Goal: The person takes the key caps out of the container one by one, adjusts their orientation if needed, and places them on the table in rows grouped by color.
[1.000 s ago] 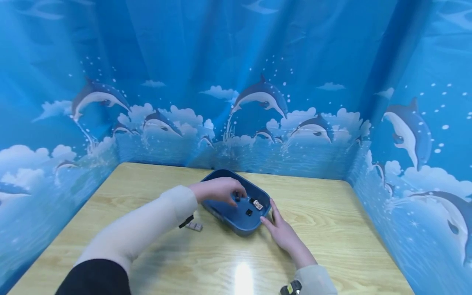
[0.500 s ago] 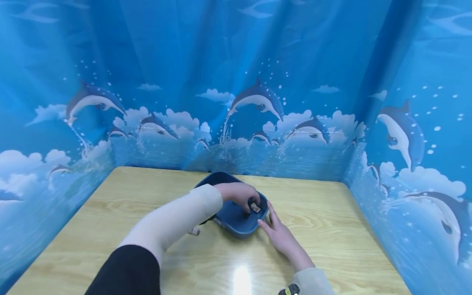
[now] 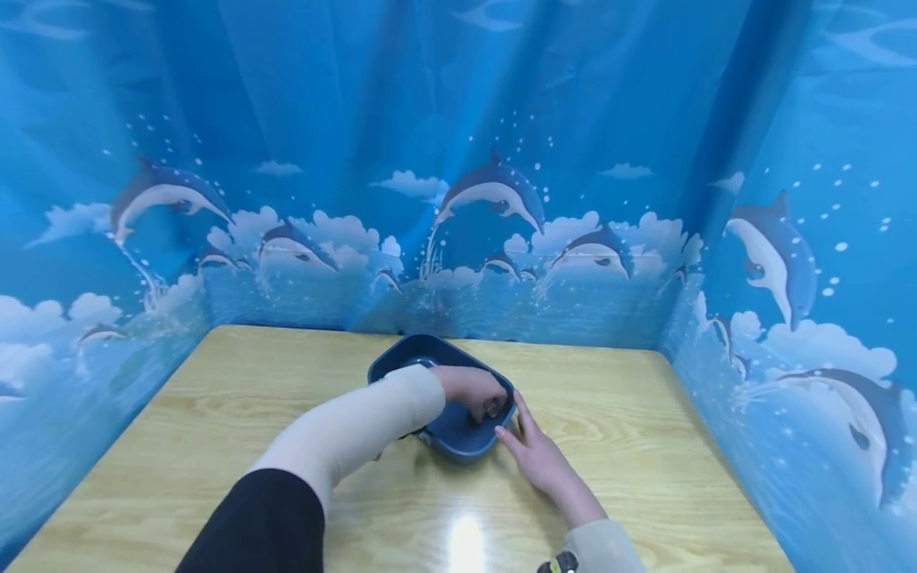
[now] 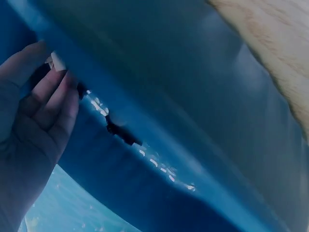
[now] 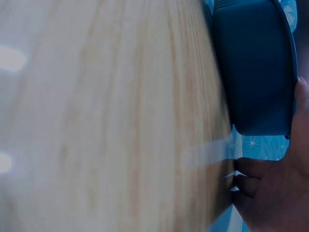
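Note:
My left hand (image 3: 476, 388) reaches down into a dark blue plastic basin (image 3: 458, 430), at its right end. In the left wrist view, thumb and fingertips of the left hand (image 4: 41, 111) pinch a small pale patterned piece (image 4: 58, 62) beside the basin wall. Black bits (image 4: 120, 133) show past the fingers, partly hidden by the rim. My right hand (image 3: 540, 461) touches the basin's right corner with thumb and forefinger extended. From the right wrist, its thumb lies at the rim of the basin (image 5: 256, 72), while the other fingers reach down to the table.
The basin stands on a light wood table (image 3: 286, 374), near its back edge. A blue curtain (image 3: 344, 199) printed with dolphins rises behind and at both sides. The left sleeve (image 3: 358, 418) crosses over the basin's near rim.
My left hand has moved right and deeper into the basin, from its middle to the pale piece, which it now pinches. The forearm now covers the grey block on the table. The right hand stays.

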### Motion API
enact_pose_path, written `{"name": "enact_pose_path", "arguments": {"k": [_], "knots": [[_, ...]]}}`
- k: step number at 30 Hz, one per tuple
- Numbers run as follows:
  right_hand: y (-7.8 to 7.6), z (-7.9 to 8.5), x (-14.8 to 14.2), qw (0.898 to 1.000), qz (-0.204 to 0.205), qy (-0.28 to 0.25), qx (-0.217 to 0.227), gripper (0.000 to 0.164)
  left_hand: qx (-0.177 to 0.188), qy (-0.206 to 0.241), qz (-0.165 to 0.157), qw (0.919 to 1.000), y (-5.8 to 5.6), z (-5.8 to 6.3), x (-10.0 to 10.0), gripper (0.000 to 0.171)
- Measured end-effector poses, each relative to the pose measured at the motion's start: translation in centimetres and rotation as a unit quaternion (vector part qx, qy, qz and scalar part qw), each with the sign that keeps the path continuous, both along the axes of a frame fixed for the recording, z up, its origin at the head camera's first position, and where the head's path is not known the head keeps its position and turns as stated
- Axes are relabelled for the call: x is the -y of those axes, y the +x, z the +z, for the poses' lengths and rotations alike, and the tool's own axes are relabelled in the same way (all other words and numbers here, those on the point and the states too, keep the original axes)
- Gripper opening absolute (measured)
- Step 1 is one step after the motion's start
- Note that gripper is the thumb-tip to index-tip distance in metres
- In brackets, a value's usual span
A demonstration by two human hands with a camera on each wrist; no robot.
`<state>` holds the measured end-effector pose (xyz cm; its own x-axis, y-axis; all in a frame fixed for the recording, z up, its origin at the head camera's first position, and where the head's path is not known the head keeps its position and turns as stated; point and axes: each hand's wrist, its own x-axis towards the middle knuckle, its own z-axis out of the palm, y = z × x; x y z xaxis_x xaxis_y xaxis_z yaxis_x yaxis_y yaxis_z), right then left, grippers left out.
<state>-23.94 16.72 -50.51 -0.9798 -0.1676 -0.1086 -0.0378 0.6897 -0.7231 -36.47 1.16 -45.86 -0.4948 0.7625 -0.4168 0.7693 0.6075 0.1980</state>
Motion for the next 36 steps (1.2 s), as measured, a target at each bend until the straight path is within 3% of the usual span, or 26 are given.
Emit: {"name": "enact_pose_path", "arguments": {"k": [10, 18, 22, 26, 31, 36], "knots": [[-0.2, 0.1, 0.1, 1.000, 0.006, 0.000, -0.002, 0.078, -0.015, -0.010, -0.017, 0.9997, 1.4, 0.7, 0.3, 0.026], [-0.5, 0.2, -0.1, 1.000, -0.004, 0.004, -0.005, 0.077, -0.026, 0.004, -0.008, 0.9996, 1.2, 2.1, 2.7, 0.029], [-0.4, 0.1, 0.0, 1.000, -0.005, -0.002, 0.000, 0.077, -0.016, 0.014, 0.002, 0.9998, 1.5, 3.4, 4.3, 0.021], [-0.3, 0.0, 0.1, 1.000, -0.003, -0.004, 0.007, 0.078, -0.018, 0.059, 0.014, 0.9980, 1.8, 5.1, 6.2, 0.018], [-0.1, 0.1, -0.1, 1.000, -0.004, -0.005, 0.006, 0.077, -0.051, 0.143, 0.070, 0.9860, 2.0, 6.0, 8.1, 0.020], [-0.1, 0.2, 0.1, 1.000, 0.005, -0.013, 0.001, 0.076, -0.040, 0.229, 0.167, 0.9580, 3.1, 5.9, 10.1, 0.024]]}}
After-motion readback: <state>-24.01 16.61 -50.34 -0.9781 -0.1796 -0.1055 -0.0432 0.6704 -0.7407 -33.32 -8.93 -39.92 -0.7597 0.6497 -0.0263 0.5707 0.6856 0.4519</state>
